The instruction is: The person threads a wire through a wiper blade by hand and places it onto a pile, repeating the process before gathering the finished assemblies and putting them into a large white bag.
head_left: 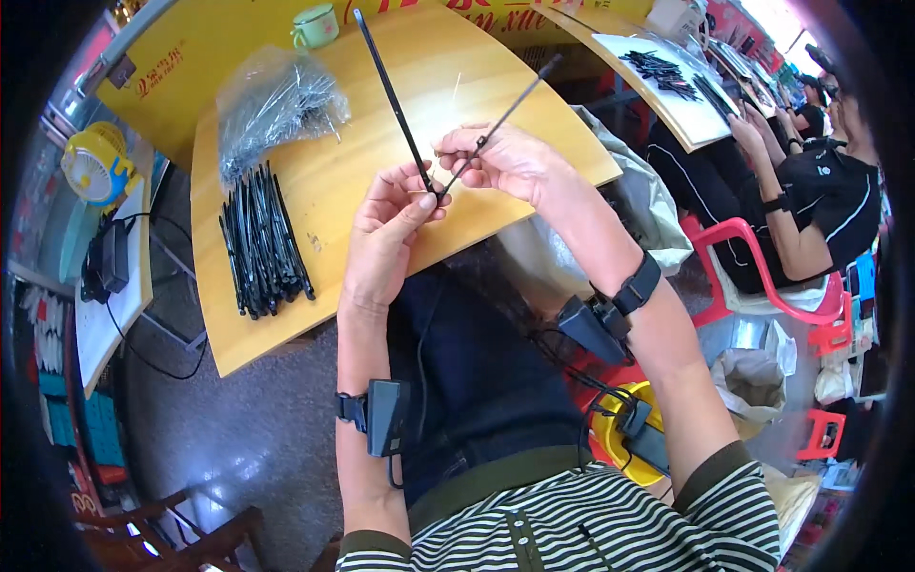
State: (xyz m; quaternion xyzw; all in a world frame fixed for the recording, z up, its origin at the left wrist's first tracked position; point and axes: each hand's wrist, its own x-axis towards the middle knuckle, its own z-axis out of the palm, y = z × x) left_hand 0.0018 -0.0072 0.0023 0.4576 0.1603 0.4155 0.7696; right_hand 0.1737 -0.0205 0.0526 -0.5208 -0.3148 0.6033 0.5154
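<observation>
In the head view, above the near edge of the yellow wooden table, the left hand pinches one long thin black plastic strip and the right hand pinches a second black strip; their ends meet, and may slip apart because both grips are only fingertip-light

Two black rods: one long rod in the left hand, one thinner rod in the right hand. One pile of black rods at 9 o'clock, too many to count. One clear bag of parts at 11 o'clock. One green mug at 12 o'clock. One yellow fan at 10 o'clock. Two wrist units, one per forearm.
</observation>
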